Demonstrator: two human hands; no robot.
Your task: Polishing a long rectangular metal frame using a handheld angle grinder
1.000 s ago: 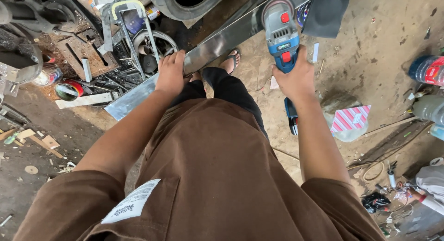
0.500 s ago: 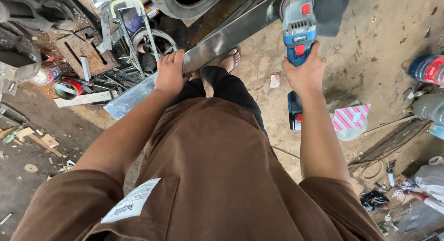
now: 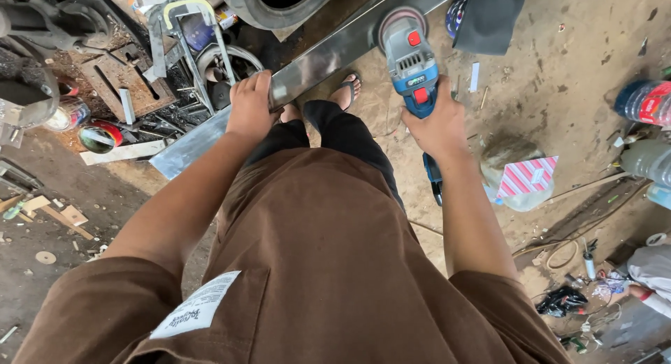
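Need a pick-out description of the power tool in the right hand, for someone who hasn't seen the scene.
Start at the long shiny metal bar running diagonally across the dirt floor in front of the person. The right hand grips an angle grinder whose round disc sits at the bar's upper stretch. It is the only blue and grey tool with red buttons; the left hand just rests on the bar.

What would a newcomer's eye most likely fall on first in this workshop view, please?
Probably the blue and grey angle grinder at top centre, gripped by the right hand, its disc against the long shiny metal bar that runs diagonally across the floor. The left hand holds that bar down nearer its lower end. A rubber tyre lies beyond, with scrap metal and tins at upper left.
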